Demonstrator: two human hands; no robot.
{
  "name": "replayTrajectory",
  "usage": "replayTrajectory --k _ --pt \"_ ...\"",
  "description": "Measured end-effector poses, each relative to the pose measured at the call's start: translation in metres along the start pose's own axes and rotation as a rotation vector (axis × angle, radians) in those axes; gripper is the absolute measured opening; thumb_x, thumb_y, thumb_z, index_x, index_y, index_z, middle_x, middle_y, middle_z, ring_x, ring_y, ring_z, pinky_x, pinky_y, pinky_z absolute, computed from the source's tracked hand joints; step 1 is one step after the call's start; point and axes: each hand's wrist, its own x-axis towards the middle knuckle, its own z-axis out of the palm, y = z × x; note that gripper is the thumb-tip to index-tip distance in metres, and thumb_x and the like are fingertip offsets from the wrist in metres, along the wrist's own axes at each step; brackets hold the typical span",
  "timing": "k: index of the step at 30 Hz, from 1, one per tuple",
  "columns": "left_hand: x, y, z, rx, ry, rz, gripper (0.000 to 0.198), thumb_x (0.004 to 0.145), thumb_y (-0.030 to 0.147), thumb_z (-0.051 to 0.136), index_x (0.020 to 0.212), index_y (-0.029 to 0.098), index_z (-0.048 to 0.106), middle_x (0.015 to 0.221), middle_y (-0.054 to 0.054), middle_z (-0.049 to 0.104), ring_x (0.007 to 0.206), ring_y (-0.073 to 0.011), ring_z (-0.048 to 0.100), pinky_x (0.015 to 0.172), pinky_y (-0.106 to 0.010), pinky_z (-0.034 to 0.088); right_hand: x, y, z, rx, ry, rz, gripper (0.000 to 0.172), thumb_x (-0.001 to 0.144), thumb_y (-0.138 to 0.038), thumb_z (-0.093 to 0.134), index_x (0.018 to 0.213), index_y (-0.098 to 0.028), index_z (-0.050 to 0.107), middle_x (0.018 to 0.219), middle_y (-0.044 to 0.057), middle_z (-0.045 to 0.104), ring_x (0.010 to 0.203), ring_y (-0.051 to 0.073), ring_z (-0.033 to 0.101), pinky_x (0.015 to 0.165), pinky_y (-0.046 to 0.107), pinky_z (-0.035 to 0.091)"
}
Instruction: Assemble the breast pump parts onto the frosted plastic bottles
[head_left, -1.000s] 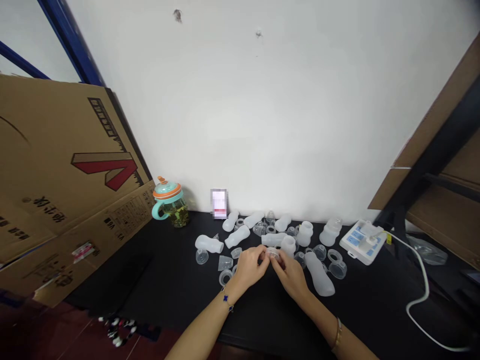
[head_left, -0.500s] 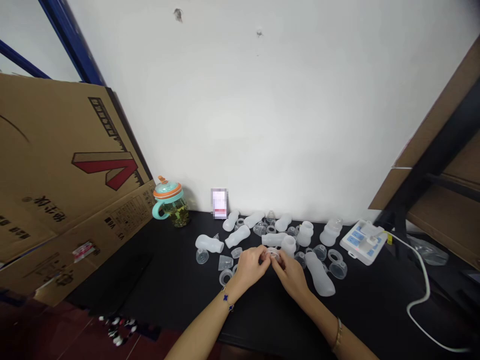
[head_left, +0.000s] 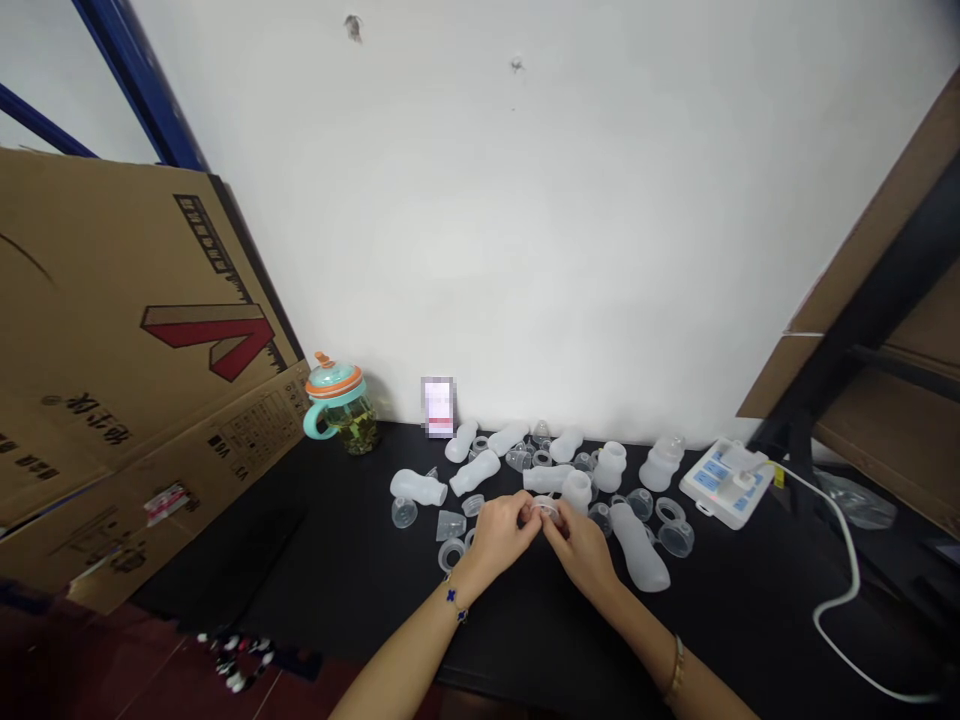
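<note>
My left hand (head_left: 499,536) and my right hand (head_left: 583,547) meet over the black table (head_left: 360,590), fingers pinched together on a small clear plastic ring part (head_left: 545,509). Around them lie several frosted white silicone bottles, such as a long bottle (head_left: 637,547) just right of my right hand and another bottle (head_left: 417,487) to the left. Clear rings and caps are scattered among them, including a ring (head_left: 452,553) beside my left wrist.
A teal and orange lidded cup (head_left: 339,404) stands at the back left. A large cardboard sheet (head_left: 127,350) leans on the left. A white power strip (head_left: 725,482) with a white cable (head_left: 840,590) lies right. A dark shelf frame (head_left: 862,320) rises at right.
</note>
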Motion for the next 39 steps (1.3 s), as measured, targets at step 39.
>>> replayTrajectory --k 39 --pt "0.0002 -0.0045 -0.0009 0.030 -0.033 0.071 0.017 0.092 0.023 0.052 0.094 0.019 0.068 0.083 -0.005 0.071 0.076 -0.0196 0.064 0.068 -0.027 0.044 0.0014 0.0005 -0.0044 -0.039 -0.042 0.010 0.034 0.099 -0.042 0.039 0.107 -0.021 0.064 0.084 0.006 0.075 0.069 0.022 0.069 0.060 0.030 0.046"
